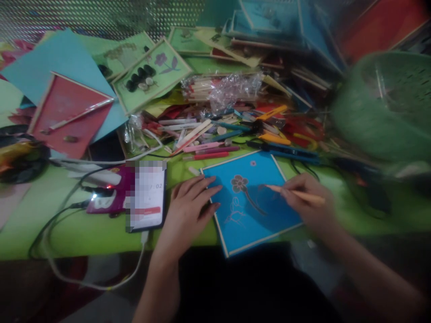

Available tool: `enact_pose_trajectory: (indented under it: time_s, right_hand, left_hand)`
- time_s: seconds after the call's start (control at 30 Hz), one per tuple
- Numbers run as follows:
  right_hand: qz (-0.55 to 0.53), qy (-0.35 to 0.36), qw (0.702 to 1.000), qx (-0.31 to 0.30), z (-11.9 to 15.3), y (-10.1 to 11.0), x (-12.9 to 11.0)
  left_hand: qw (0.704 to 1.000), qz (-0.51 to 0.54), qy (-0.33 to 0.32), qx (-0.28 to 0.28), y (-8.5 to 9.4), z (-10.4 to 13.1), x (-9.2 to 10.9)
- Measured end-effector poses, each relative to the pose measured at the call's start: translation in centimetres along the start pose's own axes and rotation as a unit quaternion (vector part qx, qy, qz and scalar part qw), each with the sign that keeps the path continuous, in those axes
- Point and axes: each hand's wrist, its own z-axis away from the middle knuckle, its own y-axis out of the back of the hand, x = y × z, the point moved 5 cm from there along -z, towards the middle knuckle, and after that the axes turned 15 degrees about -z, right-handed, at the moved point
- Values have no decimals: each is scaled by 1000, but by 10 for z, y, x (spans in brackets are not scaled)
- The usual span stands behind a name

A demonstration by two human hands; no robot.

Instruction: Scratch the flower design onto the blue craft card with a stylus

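Observation:
A blue card (215, 224) with a pale stick border lies tilted near the table's front edge. On it are a brown flower drawing (239, 183) with a curved stem, thin pale outlines to its lower left and a tiny flower near the top. My left hand (190, 206) rests flat with fingers spread, the fingertips over the card's left border. In my right hand (303, 193) is an orange pen (308, 197), pinched between thumb and fingers. Its tip meets the blue surface right of the flower, by a faint curved line.
Left of my left hand lies a phone (148, 197) on a cable, beside a purple box (104, 204) with plugs. Behind the card spreads a heap of pens (208, 147), scissors and sticks. Framed cards (76, 112) lie at the back left. A green basket (380, 107) stands at right.

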Motion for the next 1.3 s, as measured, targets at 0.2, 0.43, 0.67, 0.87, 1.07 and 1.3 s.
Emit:
enact_pose_trajectory:
  time_s: [0.2, 0.43, 0.67, 0.87, 1.07, 1.3]
  right_hand:
    - [-7, -10, 1000, 6, 0, 0, -1]
    - [13, -15, 1000, -17, 0, -2, -3]
    - [-11, 0, 1000, 9, -1, 0, -3]
    - [-16, -7, 1000, -1, -1, 0, -2]
    - [-14, -11, 1000, -24, -2, -4, -6]
    - [-13, -5, 1000, -27, 0, -4, -5]
  left_hand:
    - [1000, 5, 0, -3, 0, 0, 0]
    - [1000, 8, 6, -4, -1, 0, -1]
    - [1000, 5, 0, -2, -1, 0, -1]
    - [1000, 5, 4, -5, -1, 0, 0]
    - [1000, 13, 5, -4, -1, 0, 0]
    - [1000, 8, 1, -5, -1, 0, -1]
